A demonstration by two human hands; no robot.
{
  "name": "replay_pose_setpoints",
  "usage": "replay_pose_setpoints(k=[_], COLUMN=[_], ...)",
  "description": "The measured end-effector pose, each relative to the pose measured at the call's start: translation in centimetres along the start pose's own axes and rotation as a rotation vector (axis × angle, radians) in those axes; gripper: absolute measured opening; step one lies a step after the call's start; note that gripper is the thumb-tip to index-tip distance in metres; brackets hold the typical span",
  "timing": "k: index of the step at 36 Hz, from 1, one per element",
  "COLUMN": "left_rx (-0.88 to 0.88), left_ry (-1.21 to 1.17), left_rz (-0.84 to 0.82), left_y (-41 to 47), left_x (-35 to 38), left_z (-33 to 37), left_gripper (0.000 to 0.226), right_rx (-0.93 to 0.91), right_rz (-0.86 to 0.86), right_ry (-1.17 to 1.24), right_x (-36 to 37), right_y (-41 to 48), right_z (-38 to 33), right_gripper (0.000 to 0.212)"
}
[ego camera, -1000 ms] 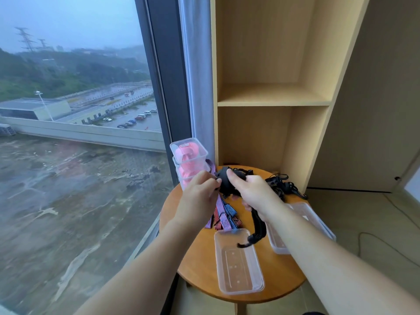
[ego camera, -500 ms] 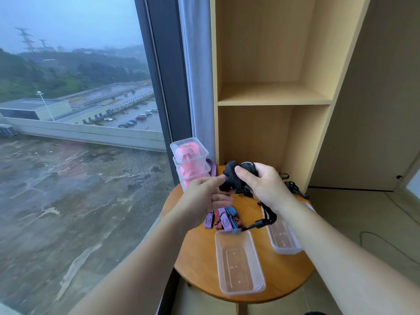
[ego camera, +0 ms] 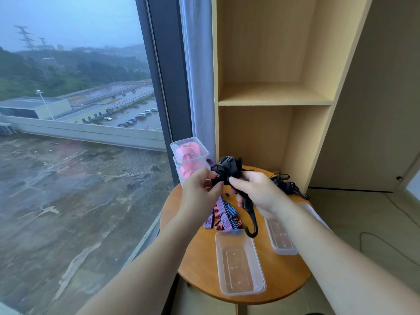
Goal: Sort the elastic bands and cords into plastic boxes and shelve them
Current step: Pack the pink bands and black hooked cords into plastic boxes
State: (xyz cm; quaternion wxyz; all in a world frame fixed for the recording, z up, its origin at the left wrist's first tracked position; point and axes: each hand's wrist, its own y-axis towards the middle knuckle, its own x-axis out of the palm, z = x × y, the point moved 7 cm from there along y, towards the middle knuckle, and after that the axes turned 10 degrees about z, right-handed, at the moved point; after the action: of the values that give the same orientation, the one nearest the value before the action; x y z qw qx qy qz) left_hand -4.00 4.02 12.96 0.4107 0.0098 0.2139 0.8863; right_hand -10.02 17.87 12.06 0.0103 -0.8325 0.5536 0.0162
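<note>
The left hand (ego camera: 200, 189) has come back to the black cord bundle (ego camera: 227, 169), and now it and the right hand (ego camera: 256, 192) each have a pinching grip on it above the counter (ego camera: 193, 258). It looks ready to pack. The front box (ego camera: 241, 264) and the side box (ego camera: 281, 237) look empty; the stacked boxes (ego camera: 204, 147) hold pink bands (ego camera: 188, 151).

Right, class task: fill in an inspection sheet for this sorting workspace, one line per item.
Surface: round wooden table, by the window.
Job's things: black cord bundle held above the table; striped bands and more black cords lying on it; an unfilled clear box, a second partly behind the right arm; stacked boxes holding pink bands.
Clutter: nothing seen.
Hands: left hand pinches the bundle; right hand grips it.
Cables: thin cable on the floor, right side.
Surroundings: wooden shelf unit behind the table.
</note>
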Motion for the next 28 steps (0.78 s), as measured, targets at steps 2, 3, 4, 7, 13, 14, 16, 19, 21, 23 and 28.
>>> replay_pose_setpoints(k=[2,3,4,7,13,14,16,19,21,23,28], left_rx=[0.21,0.292,0.357,0.479,-0.015,-0.16,-0.378,-0.434,-0.414,-0.348,-0.119], left_ry=[0.116,0.148,0.161,0.194,-0.139,-0.256,-0.426,-0.446,-0.421,-0.349,-0.054], left_rz=[0.029,0.018,-0.007,-0.047,-0.18,-0.195,-0.26,-0.412,-0.414,-0.375,-0.278], left_y=[-0.2,-0.3,-0.5,-1.3,-1.2,-1.2,-1.2,-1.2,-0.9,-0.6,-0.5], left_x=[-0.2,-0.2,-0.1,0.1,0.5,0.5,0.8,1.1,0.9,0.6,0.2], left_z=[0.8,1.1,1.3,1.7,-0.5,-1.0,-1.9,-1.7,-1.5,-1.3,-1.2], left_gripper=[0.012,0.013,0.014,0.018,0.013,0.015,0.024,0.036,0.042,0.035,0.03], right_rx=[0.072,0.096,0.11,0.109,-0.007,-0.026,-0.065,-0.075,-0.047,-0.019,0.1], right_rz=[-0.045,-0.047,-0.035,0.048,0.065,0.047,0.001,-0.038,-0.042,-0.06,-0.144], right_ry=[0.095,0.146,0.181,0.147,0.106,0.103,0.077,0.029,0.043,0.071,0.126], right_x=[0.6,0.7,0.7,0.4,-0.5,-0.5,-0.5,-0.3,-0.3,-0.1,0.6], right_y=[-0.2,-0.2,-0.2,0.1,0.3,0.3,0.1,-0.2,-0.3,-0.5,-0.9], right_z=[0.2,0.2,0.1,0.1,0.1,-0.1,-0.4,-0.7,-0.7,-0.7,-0.3], right_gripper=[0.03,0.038,0.048,0.052,0.028,0.026,0.023,0.027,0.036,0.04,0.02])
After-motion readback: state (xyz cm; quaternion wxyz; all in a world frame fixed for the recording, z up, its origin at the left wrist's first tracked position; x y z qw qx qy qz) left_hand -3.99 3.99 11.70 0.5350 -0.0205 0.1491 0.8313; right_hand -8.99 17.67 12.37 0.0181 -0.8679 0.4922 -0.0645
